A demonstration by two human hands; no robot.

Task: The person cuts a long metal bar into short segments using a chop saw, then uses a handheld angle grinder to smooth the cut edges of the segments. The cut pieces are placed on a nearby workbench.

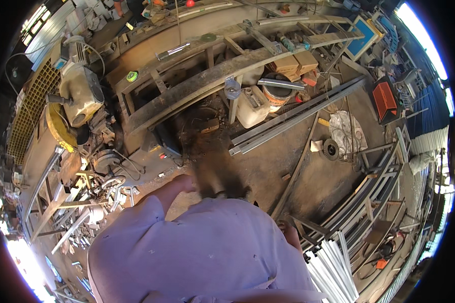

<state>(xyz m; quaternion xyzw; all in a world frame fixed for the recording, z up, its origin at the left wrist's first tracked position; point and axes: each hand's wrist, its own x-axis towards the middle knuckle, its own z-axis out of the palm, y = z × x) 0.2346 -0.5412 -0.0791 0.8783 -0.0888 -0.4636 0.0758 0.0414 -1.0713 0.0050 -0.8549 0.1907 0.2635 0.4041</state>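
Note:
My left hand hangs beside my body, low over the dirt-stained floor. Its fingers are too blurred and small to make out, and I see nothing plainly held. At my other side, my right hand shows only in part past my light purple shirt, its fingers hidden. Closest to it is a frame of dark metal bars. In front of me on the floor lie long grey metal tubes, side by side. A white plastic jerrycan and a bucket stand behind them.
A long metal-framed workbench crosses ahead, with a green tape measure on it. On the left stands a cut-off saw with a yellow guard above metal scraps. Stacked profiles and an orange-black box are at right.

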